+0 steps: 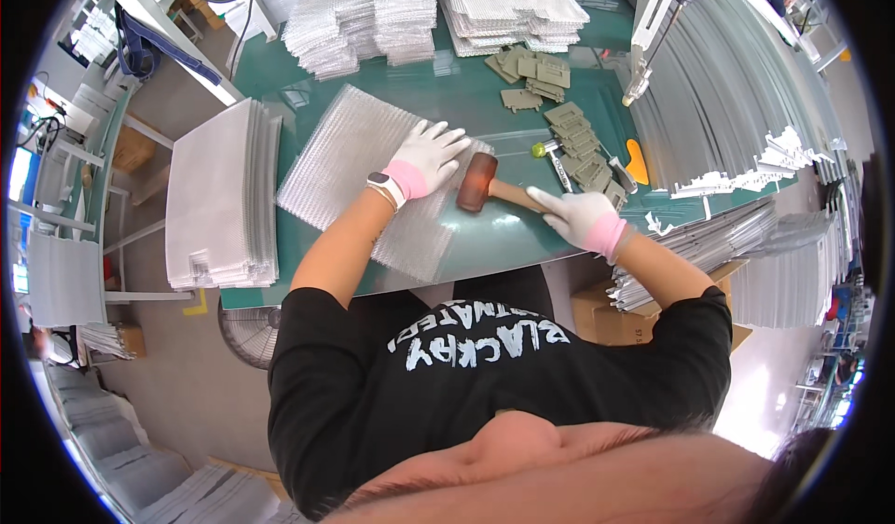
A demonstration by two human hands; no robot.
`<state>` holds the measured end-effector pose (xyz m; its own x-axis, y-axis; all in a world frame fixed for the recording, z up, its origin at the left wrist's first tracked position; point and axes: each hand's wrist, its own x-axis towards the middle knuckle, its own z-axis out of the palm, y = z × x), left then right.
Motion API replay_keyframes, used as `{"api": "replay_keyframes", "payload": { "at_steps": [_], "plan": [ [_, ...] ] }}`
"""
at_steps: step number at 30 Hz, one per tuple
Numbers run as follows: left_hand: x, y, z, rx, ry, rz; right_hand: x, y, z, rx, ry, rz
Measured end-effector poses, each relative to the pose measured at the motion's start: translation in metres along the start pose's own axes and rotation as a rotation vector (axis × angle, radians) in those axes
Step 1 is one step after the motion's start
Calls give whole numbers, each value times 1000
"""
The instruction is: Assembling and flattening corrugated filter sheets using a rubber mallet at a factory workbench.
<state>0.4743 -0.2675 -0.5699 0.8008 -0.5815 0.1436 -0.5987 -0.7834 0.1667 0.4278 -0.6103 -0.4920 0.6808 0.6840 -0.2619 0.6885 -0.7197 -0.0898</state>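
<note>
Around the mallet we find bare green table toward us and beyond it; right of it grey plastic parts crowd in, left lies the bubble sheet, and bubble-bag stacks stand far beyond

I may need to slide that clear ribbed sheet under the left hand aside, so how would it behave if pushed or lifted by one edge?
The clear ribbed sheet looks thin and see-through, so probably light. It lies flat under the left hand, so it would likely slide easily on the smooth green table. Lifted by one edge it may sag somewhat, though the ribs probably stiffen it.
</note>
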Motion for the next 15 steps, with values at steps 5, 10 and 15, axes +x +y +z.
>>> {"api": "replay_keyframes", "payload": {
  "at_steps": [5,10,15],
  "plan": [
    [4,-2,2,-7,3,6,-5,-2,30,370,529,-18],
    [7,-7,-4,-5,243,-50,6,-2,-20,113,131,8],
    [-7,0,-21,-51,130,-131,-12,-14,-33,565,424,14]
  ]
}}
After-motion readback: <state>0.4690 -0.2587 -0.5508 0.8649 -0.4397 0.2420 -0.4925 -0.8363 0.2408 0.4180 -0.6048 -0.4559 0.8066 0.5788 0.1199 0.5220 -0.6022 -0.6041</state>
